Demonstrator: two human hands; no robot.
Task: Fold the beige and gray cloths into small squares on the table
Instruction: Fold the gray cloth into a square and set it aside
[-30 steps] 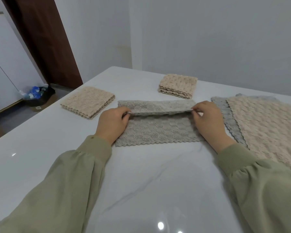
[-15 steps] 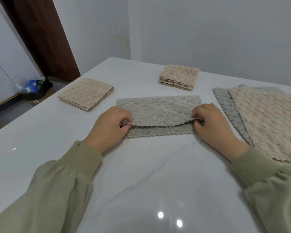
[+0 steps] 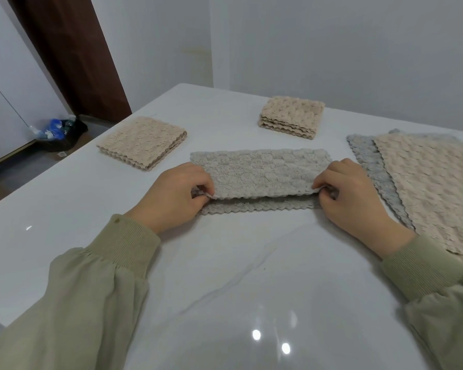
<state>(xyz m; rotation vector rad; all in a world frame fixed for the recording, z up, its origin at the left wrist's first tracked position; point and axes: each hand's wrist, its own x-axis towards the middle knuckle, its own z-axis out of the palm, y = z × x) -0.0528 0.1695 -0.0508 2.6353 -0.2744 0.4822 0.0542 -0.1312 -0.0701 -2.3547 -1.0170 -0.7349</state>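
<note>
At centre frame the left hand [image 3: 175,197] and right hand [image 3: 352,194] each pinch a near corner of the gray cloth [image 3: 259,173], half-folded on the white desk [image 3: 225,276], with folded beige squares [image 3: 142,141] behind at upper left.

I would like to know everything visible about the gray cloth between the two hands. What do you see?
The gray cloth is light gray, with a soft bumpy pile and wavy scalloped edges. It lies on the white table as a wide strip, folded in two layers. The upper layer's near edge stops short of the lower layer's edge, which shows beneath it. The left hand pinches the upper layer's left near corner, the right hand its right near corner.
</note>
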